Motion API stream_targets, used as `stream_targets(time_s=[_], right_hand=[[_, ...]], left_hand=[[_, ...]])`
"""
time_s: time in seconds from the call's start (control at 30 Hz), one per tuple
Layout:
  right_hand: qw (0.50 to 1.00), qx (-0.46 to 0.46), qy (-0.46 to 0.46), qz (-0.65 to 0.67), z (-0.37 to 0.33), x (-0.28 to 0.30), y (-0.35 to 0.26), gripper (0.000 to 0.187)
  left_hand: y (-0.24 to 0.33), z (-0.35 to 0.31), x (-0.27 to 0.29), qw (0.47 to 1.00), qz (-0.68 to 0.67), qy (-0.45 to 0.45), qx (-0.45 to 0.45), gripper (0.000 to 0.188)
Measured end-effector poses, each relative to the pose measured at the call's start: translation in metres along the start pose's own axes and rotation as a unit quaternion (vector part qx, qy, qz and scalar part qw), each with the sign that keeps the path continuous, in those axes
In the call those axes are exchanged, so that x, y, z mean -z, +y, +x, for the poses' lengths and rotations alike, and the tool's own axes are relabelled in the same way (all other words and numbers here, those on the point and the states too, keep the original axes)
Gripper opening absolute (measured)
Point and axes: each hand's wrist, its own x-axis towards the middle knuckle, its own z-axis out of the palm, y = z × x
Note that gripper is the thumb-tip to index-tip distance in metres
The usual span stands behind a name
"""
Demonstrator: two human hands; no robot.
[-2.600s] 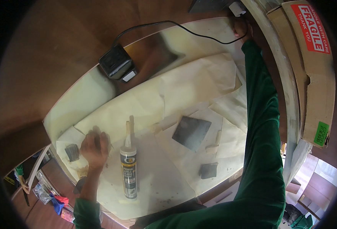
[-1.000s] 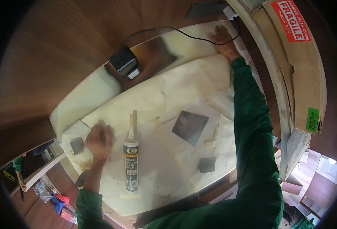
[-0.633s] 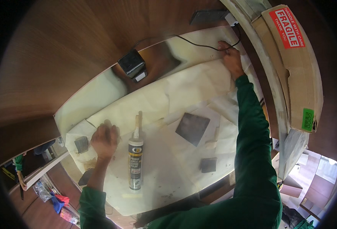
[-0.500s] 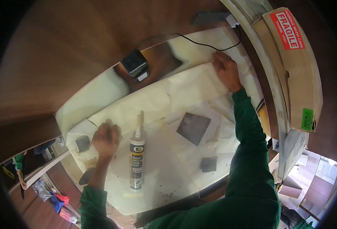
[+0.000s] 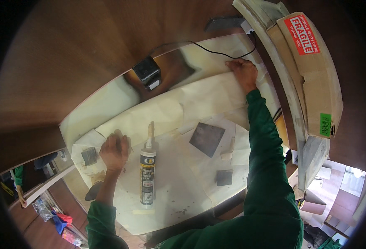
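A folded sheet of cream paper (image 5: 158,103) runs slantwise across a paper-covered surface. At its lower left edge my left hand (image 5: 114,151) rests with fingers curled down on the paper. My right hand (image 5: 244,74) is at the sheet's far right end, thumb and fingers closed together at its edge; the exact grip is partly hidden. Between my arms lies a sealant cartridge (image 5: 147,176) with its nozzle pointing away from me. A dark square sanding sheet (image 5: 207,139) lies right of it, and a smaller dark square pad (image 5: 224,177) lies nearer me. A grey block (image 5: 89,156) is beside my left hand.
Beyond the sheet stands a black box-shaped device (image 5: 147,71), with a black cable (image 5: 208,50) trailing right. A cardboard box (image 5: 315,83) sits on a ledge at the right. Brown wood panels (image 5: 67,62) enclose the far side. Another person's green sleeve (image 5: 18,176) shows at far left.
My right hand has turned a little, its fingers now pointing more to the left along the sheet's end. My left hand stays in place. The whole view has shifted slightly.
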Motion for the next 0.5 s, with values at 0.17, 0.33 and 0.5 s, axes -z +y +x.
stream_targets(time_s=[0.17, 0.33, 0.5], right_hand=[[1.0, 0.008, 0.01, 0.015, 0.01, -0.007, 0.008, 0.034], [0.969, -0.059, -0.06, 0.232, 0.018, 0.001, 0.026, 0.038], [0.995, -0.036, -0.02, 0.088, 0.013, -0.002, 0.016, 0.036]], left_hand=[[0.003, 0.001, 0.001, 1.0, -0.011, -0.008, 0.01, 0.025], [0.002, 0.001, 0.001, 1.0, -0.02, 0.001, 0.008, 0.025], [0.0, 0.0, -0.001, 1.0, -0.005, -0.008, 0.014, 0.025]])
